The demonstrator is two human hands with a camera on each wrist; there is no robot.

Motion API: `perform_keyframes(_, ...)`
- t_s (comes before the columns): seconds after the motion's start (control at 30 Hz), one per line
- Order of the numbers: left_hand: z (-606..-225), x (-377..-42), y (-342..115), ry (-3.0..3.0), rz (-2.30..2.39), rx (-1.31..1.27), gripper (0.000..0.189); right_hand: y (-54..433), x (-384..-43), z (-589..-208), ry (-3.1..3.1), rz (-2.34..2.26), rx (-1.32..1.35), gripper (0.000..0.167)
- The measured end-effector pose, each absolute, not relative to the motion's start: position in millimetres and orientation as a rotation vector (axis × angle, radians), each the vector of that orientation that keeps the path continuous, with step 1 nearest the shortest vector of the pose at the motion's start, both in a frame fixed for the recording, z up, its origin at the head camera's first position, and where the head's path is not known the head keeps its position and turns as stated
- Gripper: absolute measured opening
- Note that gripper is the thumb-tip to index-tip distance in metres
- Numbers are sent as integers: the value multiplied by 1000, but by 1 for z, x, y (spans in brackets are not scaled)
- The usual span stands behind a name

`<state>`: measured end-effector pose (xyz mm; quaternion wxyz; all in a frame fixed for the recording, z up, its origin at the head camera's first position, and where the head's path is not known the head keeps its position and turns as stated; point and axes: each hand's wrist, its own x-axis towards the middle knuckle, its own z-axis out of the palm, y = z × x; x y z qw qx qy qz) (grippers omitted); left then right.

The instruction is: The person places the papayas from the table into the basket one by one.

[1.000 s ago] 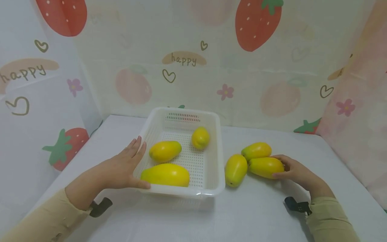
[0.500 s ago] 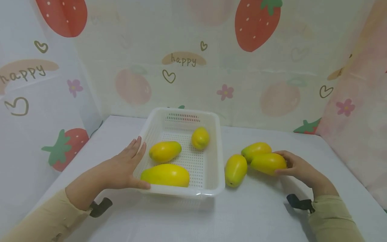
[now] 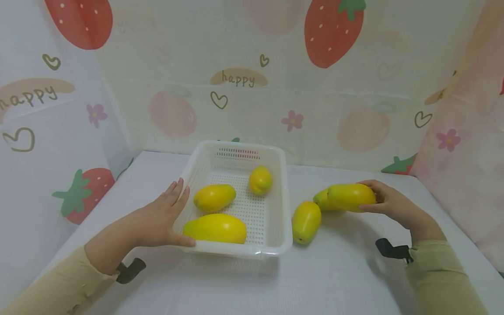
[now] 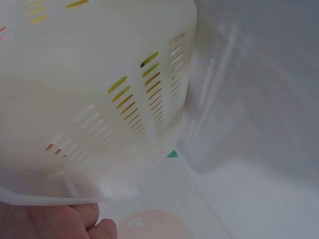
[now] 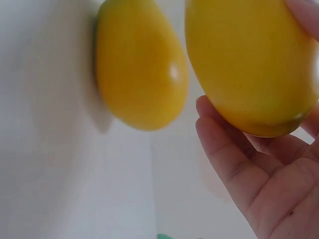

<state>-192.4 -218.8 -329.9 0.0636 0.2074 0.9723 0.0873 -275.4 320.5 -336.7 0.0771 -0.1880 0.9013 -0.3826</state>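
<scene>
My right hand (image 3: 391, 205) grips a yellow-green mango (image 3: 350, 197) by its right end, holding it above the table. In the right wrist view, its fingertips (image 5: 212, 132) lie along the fruit's underside, beside a second mango (image 5: 139, 64). That second mango is mostly hidden behind the held one in the head view. A third mango (image 3: 307, 222) lies against the right side of a white plastic basket (image 3: 288, 210). My left hand (image 3: 155, 221) rests on the basket's near-left corner with fingers extended along the left rim and thumb on the front rim.
Inside the basket lie two smaller yellow fruits, one at the left (image 3: 214, 197) and one at the back right (image 3: 260, 180), plus a larger yellow fruit (image 3: 215, 228) at the front. A printed cloth backdrop (image 3: 244, 113) rises behind the white table (image 3: 323, 280).
My right hand has lifted the mango off the table, up and slightly back, so it now covers most of the one behind. The left hand and basket have stayed put.
</scene>
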Motion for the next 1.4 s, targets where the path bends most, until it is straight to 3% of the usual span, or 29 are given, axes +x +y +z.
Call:
perform_keyframes(0.63, -329, -190, -218, 2929, 278, 626, 128, 298, -285, -293, 2659, -1159, -696, 55)
perform_keyframes(1.4, -330, -189, -217, 2937, 251, 594, 129, 215, -301, -257, 2606, -1102, -991, 51)
